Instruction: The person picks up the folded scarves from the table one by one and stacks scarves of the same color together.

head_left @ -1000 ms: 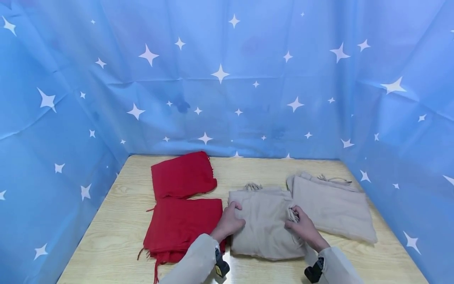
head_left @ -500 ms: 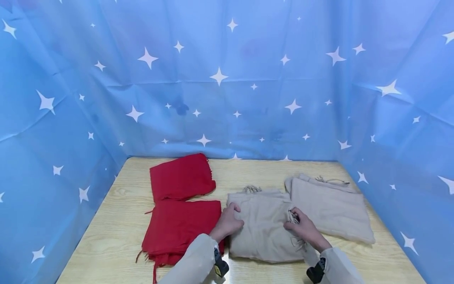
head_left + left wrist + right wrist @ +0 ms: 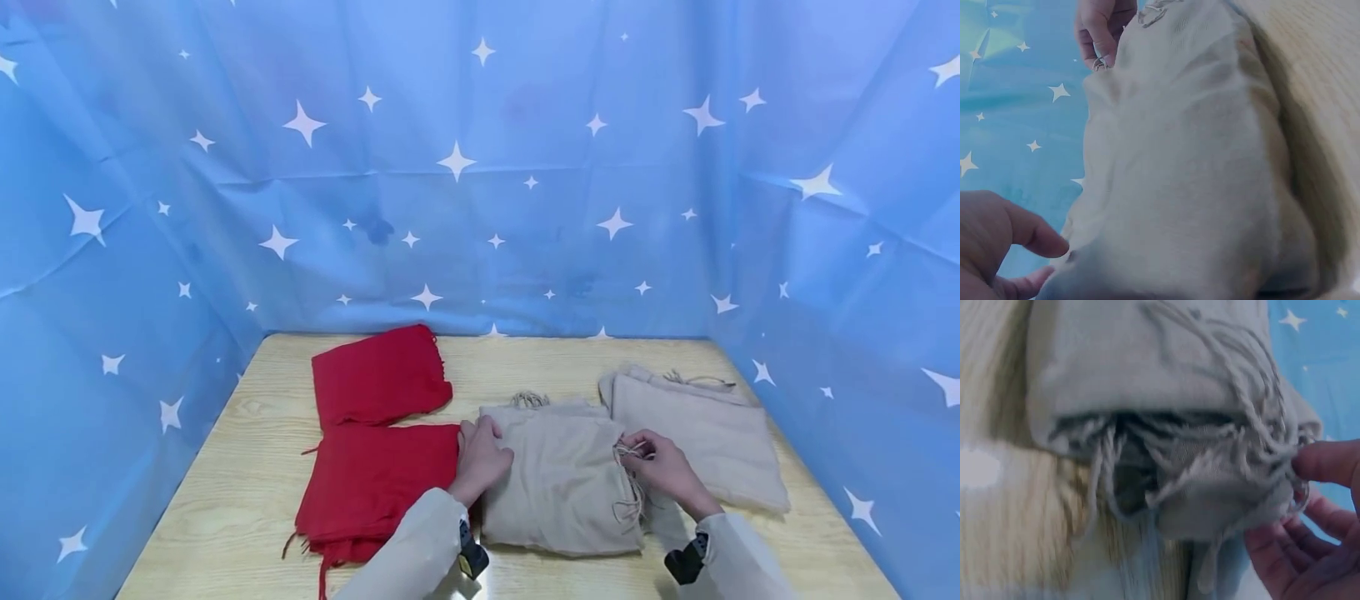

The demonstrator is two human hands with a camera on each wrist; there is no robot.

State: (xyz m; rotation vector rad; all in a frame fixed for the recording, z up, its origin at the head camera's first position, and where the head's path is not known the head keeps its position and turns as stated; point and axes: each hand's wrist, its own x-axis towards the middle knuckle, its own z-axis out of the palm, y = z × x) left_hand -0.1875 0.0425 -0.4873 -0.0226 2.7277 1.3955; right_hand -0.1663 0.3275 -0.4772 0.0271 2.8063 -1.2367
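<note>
A folded beige scarf point(image 3: 555, 483) with twisted fringe lies on the table between my hands. My left hand point(image 3: 482, 460) rests at its left edge; in the left wrist view, the thumb and a finger sit apart, right at the cloth's edge. At the opposite side my right hand point(image 3: 669, 475) pinches strands of the fringe point(image 3: 1260, 434) between thumb and fingers. Below the top fold, the right wrist view shows loose tassels and inner layers hanging out.
Two folded red scarves point(image 3: 378, 375) lie at the left, the nearer red scarf point(image 3: 375, 479) beside my left forearm. Another folded beige scarf point(image 3: 697, 437) is at the right, behind my right hand. A blue starred curtain point(image 3: 480, 208) surrounds the wooden table point(image 3: 217, 483).
My right hand has shifted slightly right and turned, and more fringe shows along the scarf's right edge. My left hand's fingers have moved a little up and left.
</note>
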